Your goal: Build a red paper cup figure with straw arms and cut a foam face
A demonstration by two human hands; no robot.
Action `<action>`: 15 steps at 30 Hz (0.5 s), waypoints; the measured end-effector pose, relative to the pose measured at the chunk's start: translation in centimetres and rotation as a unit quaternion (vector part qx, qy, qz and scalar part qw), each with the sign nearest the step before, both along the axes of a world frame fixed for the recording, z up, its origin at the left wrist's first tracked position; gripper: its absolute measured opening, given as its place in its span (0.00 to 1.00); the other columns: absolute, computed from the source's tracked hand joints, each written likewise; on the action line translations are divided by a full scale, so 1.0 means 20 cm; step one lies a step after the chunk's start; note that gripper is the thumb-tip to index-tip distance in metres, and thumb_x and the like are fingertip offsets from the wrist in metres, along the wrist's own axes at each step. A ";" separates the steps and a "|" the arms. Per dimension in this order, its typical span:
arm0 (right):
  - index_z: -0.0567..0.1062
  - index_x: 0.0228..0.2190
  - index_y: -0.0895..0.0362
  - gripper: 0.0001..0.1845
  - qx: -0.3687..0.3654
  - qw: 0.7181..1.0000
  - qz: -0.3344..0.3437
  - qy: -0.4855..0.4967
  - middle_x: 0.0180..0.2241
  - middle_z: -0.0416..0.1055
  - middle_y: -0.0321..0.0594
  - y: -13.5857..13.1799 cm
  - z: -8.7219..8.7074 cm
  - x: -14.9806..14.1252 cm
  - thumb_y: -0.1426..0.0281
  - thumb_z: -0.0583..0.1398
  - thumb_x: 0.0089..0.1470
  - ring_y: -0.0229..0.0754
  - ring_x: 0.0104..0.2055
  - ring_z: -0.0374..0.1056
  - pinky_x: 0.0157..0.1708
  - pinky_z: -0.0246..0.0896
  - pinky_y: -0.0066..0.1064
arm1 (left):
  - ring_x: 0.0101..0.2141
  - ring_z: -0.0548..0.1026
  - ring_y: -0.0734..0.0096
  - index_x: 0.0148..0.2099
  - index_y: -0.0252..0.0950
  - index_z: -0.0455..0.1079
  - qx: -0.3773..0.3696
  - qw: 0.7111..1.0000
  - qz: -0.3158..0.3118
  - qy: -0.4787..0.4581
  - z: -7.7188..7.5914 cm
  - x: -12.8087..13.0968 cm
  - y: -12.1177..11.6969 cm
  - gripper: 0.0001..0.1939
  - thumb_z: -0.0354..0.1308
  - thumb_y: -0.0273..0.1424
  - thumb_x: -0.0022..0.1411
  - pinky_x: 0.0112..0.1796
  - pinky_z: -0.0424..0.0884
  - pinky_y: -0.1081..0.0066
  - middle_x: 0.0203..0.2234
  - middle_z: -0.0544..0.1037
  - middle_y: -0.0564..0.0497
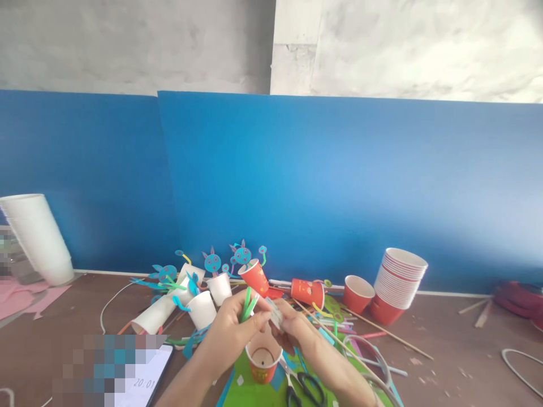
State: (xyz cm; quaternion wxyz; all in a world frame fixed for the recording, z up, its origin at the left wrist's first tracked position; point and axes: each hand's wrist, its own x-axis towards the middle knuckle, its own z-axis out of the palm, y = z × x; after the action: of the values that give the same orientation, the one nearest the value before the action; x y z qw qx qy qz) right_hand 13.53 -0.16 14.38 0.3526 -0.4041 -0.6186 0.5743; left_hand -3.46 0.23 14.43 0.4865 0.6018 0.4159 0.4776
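My left hand (pixel 233 325) is closed around a bent green drinking straw (pixel 246 305). Its thumb and fingertips meet those of my right hand (pixel 294 327). Between the fingers of my right hand is a small, pale, flat piece (pixel 275 315), too unclear to name. Just below both hands an upright red paper cup (pixel 263 370) has a small dark hole in its bottom. Black-handled scissors (pixel 303 387) lie beside the cup, on green paper (pixel 237 390).
Behind my hands are white paper cups (pixel 202 311) and red ones (pixel 307 291), several bearing blue animal faces (pixel 243 254). Cup stacks stand left (pixel 40 237) and right (pixel 399 282). A phone (pixel 155 370), thin wooden sticks (pixel 390 333) and a blue partition (pixel 297 181) surround the work.
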 end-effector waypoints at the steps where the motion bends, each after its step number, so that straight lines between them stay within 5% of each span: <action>1: 0.71 0.36 0.55 0.12 -0.008 1.000 0.003 0.005 0.27 0.58 0.32 0.00 0.01 0.00 0.64 0.50 0.59 0.36 0.29 0.53 0.32 0.55 0.29 | 0.28 0.67 0.71 0.32 0.35 0.69 -0.006 1.000 -0.002 0.000 0.00 0.00 0.00 0.07 0.59 0.34 0.54 0.33 0.63 0.72 0.24 0.70 0.55; 7: 0.73 0.38 0.54 0.14 -0.009 1.000 -0.006 -0.024 0.30 0.66 0.36 0.02 -0.02 0.02 0.62 0.51 0.59 0.40 0.32 0.61 0.37 0.62 0.33 | 0.28 0.68 0.71 0.32 0.35 0.68 -0.004 1.000 0.002 0.001 0.02 0.01 -0.01 0.06 0.58 0.33 0.54 0.32 0.64 0.72 0.24 0.70 0.55; 12: 0.71 0.51 0.53 0.23 0.002 0.996 -0.064 -0.067 0.55 0.65 0.43 0.05 -0.10 0.04 0.58 0.52 0.57 0.48 0.57 0.59 0.52 0.59 0.36 | 0.28 0.68 0.71 0.32 0.36 0.67 0.003 1.000 0.012 0.026 0.02 0.05 -0.04 0.07 0.57 0.34 0.56 0.33 0.65 0.73 0.24 0.69 0.56; 15: 0.74 0.41 0.53 0.16 0.065 0.993 -0.048 -0.088 0.46 0.70 0.43 0.05 -0.07 0.03 0.63 0.51 0.57 0.47 0.49 0.63 0.49 0.61 0.35 | 0.35 0.72 0.66 0.36 0.37 0.69 0.022 0.993 0.041 0.112 0.04 -0.01 -0.09 0.08 0.55 0.36 0.59 0.37 0.66 0.72 0.30 0.74 0.53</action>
State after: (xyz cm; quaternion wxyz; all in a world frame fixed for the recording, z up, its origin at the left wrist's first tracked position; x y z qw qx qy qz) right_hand 14.16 0.75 13.05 0.3490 -0.4587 -0.6632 0.4774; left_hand -3.62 -1.50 15.26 0.4034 0.6445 0.4812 0.4363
